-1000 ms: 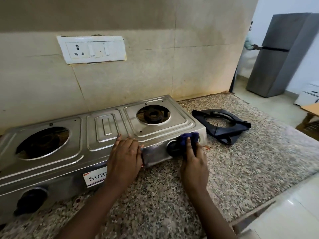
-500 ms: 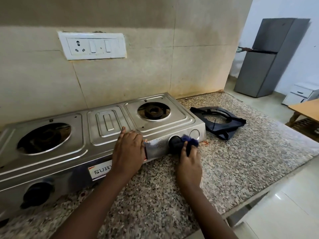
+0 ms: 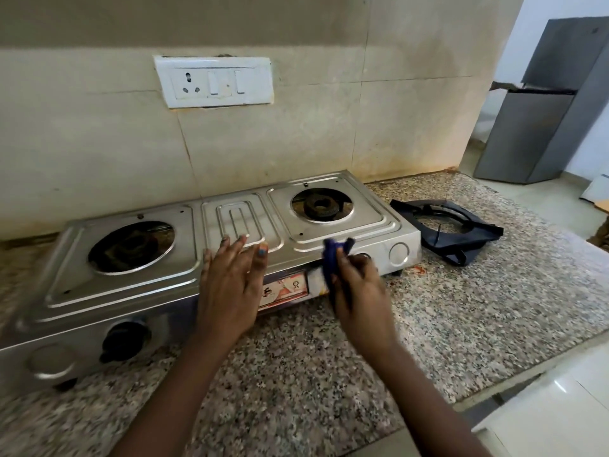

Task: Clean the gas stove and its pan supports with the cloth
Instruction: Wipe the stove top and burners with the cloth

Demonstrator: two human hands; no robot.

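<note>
A steel two-burner gas stove [image 3: 138,285] stands on the granite counter [image 3: 461,308], both burners bare. My left hand [image 3: 230,285] lies flat with straight fingers on the stove's front edge near the middle panel. My right hand [image 3: 359,288] grips a small blue cloth [image 3: 333,255] and holds it against the stove's front face, covering the right knob. The left knob [image 3: 123,339] is black and in plain sight. Black pan supports [image 3: 458,235], stacked, lie on the counter just right of the stove.
A tiled wall with a white switch and socket plate [image 3: 214,81] rises behind the stove. The counter ends at the right; a grey fridge [image 3: 543,110] stands beyond on the pale floor. Bare granite lies in front of the stove.
My right hand has moved the blue cloth left and slightly up along the stove's front face, off the right end. My left hand has stayed on the stove, its fingers now spread flatter.
</note>
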